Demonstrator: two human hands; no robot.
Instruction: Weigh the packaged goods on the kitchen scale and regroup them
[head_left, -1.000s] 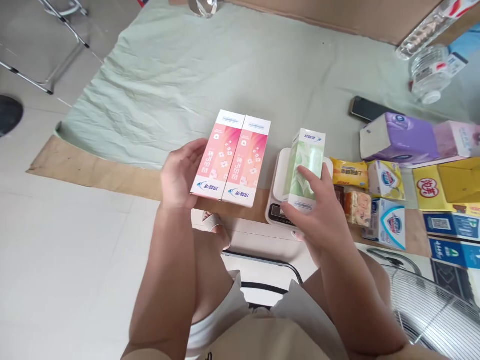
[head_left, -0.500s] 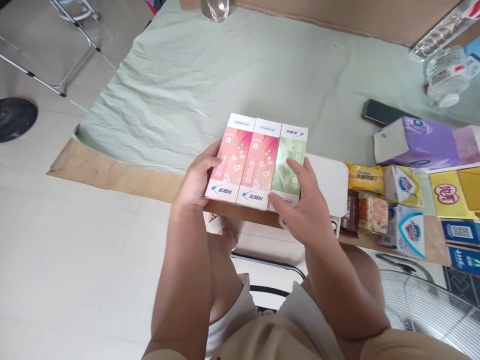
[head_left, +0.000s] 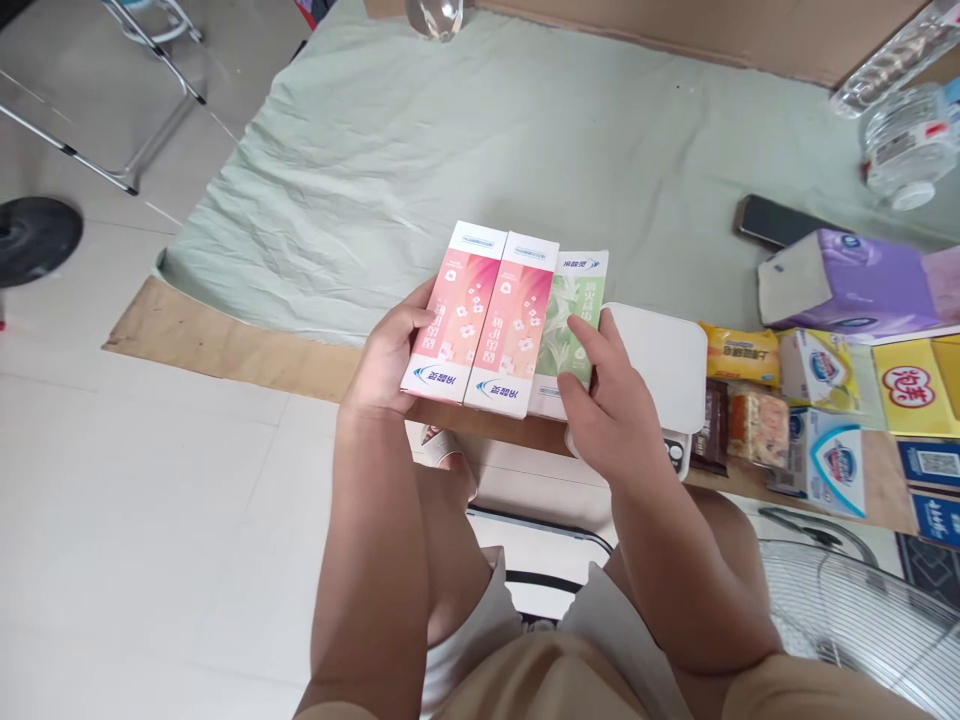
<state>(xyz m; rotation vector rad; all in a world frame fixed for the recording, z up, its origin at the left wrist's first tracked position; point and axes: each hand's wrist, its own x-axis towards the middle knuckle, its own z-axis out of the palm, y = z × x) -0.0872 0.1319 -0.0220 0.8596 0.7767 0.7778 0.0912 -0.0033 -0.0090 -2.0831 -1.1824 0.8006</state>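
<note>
Three toothpaste boxes are side by side in my hands, above the table's front edge. My left hand (head_left: 390, 355) grips the outer edge of the left pink toothpaste box (head_left: 461, 305), its thumb on the front face. Pressed against that one is a second pink toothpaste box (head_left: 514, 320). On the right is a green toothpaste box (head_left: 574, 300), sitting slightly lower at its top end. My right hand (head_left: 615, 400) holds this green box, with thumb and finger over its face. A white kitchen scale (head_left: 664, 355) lies just beyond my right hand, partly covered by it.
To the right are a yellow soap pack (head_left: 739, 355), several other soaps, a purple tissue pack (head_left: 862, 285) and a black phone (head_left: 784, 220). Plastic bottles (head_left: 911, 145) lie at the far right. Green cloth (head_left: 562, 120) covers the table; a fan (head_left: 855, 620) stands below right.
The boxes have shifted slightly left relative to the scale. My right thumb has moved off the seam by the middle pink box and onto the green one.
</note>
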